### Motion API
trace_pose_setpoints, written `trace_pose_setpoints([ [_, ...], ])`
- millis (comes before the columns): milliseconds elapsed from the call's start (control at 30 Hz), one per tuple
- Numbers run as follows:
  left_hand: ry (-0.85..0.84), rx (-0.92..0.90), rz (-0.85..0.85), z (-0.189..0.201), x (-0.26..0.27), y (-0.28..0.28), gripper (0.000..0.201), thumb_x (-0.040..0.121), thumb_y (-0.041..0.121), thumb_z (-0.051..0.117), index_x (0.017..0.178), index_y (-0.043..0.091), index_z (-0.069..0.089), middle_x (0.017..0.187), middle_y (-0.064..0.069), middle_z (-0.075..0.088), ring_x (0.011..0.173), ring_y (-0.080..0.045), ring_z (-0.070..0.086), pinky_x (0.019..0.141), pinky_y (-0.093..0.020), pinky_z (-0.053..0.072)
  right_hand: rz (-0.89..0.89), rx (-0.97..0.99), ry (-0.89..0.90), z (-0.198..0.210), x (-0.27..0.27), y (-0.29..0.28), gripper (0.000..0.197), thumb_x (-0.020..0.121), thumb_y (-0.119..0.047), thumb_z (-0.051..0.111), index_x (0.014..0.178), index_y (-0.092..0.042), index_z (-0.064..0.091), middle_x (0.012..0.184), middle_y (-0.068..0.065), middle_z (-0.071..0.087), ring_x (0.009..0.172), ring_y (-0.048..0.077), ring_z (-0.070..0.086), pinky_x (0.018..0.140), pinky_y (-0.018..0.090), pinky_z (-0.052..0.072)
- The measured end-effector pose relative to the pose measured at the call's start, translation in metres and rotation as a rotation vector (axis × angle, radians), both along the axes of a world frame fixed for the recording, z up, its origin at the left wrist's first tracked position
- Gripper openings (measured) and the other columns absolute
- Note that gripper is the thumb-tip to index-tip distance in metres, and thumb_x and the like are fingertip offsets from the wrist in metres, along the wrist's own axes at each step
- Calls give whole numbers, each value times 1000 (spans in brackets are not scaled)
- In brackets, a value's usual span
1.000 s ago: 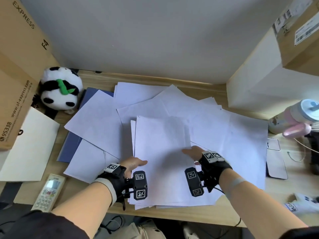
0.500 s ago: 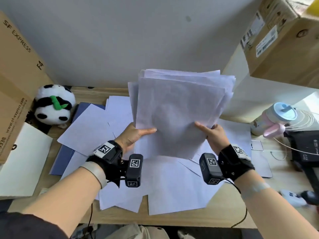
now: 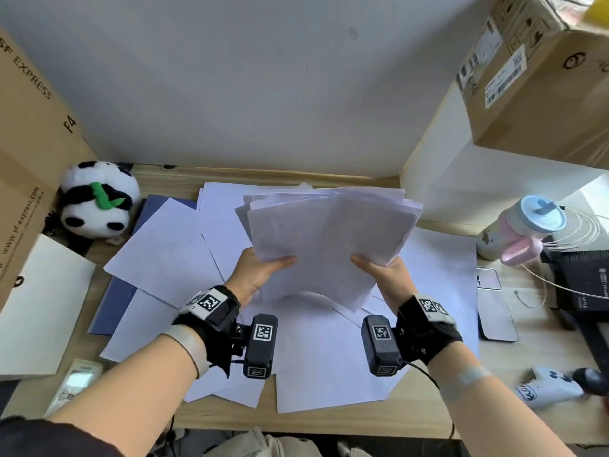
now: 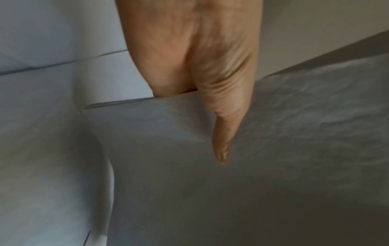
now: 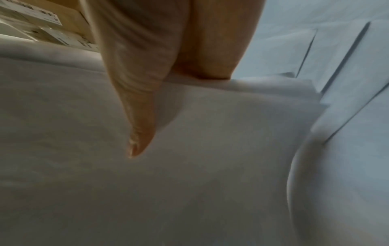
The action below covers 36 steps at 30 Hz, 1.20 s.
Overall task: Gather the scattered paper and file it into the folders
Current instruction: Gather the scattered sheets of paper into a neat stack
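I've got the paper stack (image 3: 329,235) lifted above the table (image 3: 329,420), left hand (image 3: 260,275) and right hand (image 3: 382,272) pinching its near corners, thumbs on top, fingers hidden underneath. Blue folder (image 3: 115,301), left of stack, mostly buried under loose sheets (image 3: 164,245).

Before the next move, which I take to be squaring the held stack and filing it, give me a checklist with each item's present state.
1. Left hand grips the paper stack, thumb on top: ok.
2. Right hand grips the stack's other lower corner: ok.
3. Stack edges aligned: not ok, the sheets fan out at the top.
4. All paper gathered: not ok, loose sheets lie on the desk.
5. Blue folder reachable and open: not ok, sheets lie over it; whether it is open, cannot tell.
6. Number of folders available: cannot tell.
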<state>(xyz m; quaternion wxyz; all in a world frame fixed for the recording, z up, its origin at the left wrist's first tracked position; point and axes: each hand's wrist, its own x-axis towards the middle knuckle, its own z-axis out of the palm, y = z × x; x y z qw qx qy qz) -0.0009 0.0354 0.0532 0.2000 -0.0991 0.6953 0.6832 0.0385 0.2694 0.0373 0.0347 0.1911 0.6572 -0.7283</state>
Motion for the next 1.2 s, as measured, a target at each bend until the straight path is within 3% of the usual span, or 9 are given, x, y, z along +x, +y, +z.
trace_pose_setpoints([
  [133, -6, -34, -35, -1, -3, -9, 30, 74, 5, 77, 98, 19, 67, 99, 2, 71, 92, -7, 66, 81, -15, 50, -1, 22, -26, -12, 4, 11, 22, 75, -2, 73, 95, -10, 68, 78, -9, 76, 75, 4, 71, 74, 19, 53],
  [267, -28, -29, 4, -3, 0, 2, 25, 74, 1, 75, 93, 16, 68, 95, -1, 70, 90, -12, 66, 87, -23, 47, 14, 17, -53, -17, 1, -5, 22, 73, -7, 75, 93, -14, 70, 91, 2, 74, 86, 17, 69, 83, 30, 54],
  [433, 7, 37, 11, 5, -8, 2, 24, 76, 1, 74, 93, 17, 69, 90, 6, 71, 76, 2, 68, 71, -8, 52, -66, -34, 22, -7, -8, -4, 23, 70, -5, 76, 90, -16, 71, 82, -8, 75, 78, 7, 70, 72, 18, 56],
  [567, -49, 22, -2, -3, -5, -7, 26, 76, 2, 74, 96, 18, 67, 95, 4, 70, 81, 1, 67, 73, -11, 51, 107, 156, -129, -20, -2, 7, 13, 78, -11, 71, 91, -12, 68, 92, 1, 70, 85, 15, 65, 91, 31, 50],
  [733, -214, 12, 3, -18, -7, -23, 17, 81, 2, 69, 91, 15, 68, 89, 2, 70, 90, -15, 63, 78, -21, 48, 60, 322, -96, -27, -10, 8, 8, 90, -10, 58, 93, -5, 64, 80, -2, 65, 55, -13, 60, 63, 15, 50],
  [833, -305, -144, 162, -39, -11, -45, 25, 86, 2, 59, 106, 16, 65, 91, -4, 60, 88, -19, 54, 79, -27, 42, -43, 359, -149, -32, -16, 17, 9, 92, -7, 53, 93, -2, 61, 69, 1, 58, 45, -6, 56, 50, 10, 45],
  [967, -488, -224, 332, -63, -4, -68, 14, 88, -2, 52, 98, 7, 56, 88, -12, 47, 75, -26, 47, 75, -32, 40, -33, 528, -321, -48, -12, 30, 17, 91, -3, 49, 96, 9, 60, 80, 13, 51, 56, 17, 44, 38, 9, 34],
  [1133, -618, -190, 294, -81, 3, -65, 4, 90, 5, 55, 87, 3, 54, 92, -15, 54, 91, -27, 52, 85, -35, 44, 56, 645, -535, -66, 0, 26, 29, 92, -7, 50, 116, 4, 59, 106, 19, 62, 98, 30, 59, 74, 26, 42],
  [1200, -651, -103, 251, -83, 4, -61, 4, 92, 7, 55, 89, 4, 54, 77, -11, 53, 75, -25, 55, 66, -28, 53, 114, 684, -612, -72, 6, 21, 30, 91, -8, 49, 118, 2, 58, 117, 23, 62, 108, 35, 59, 75, 27, 37],
])
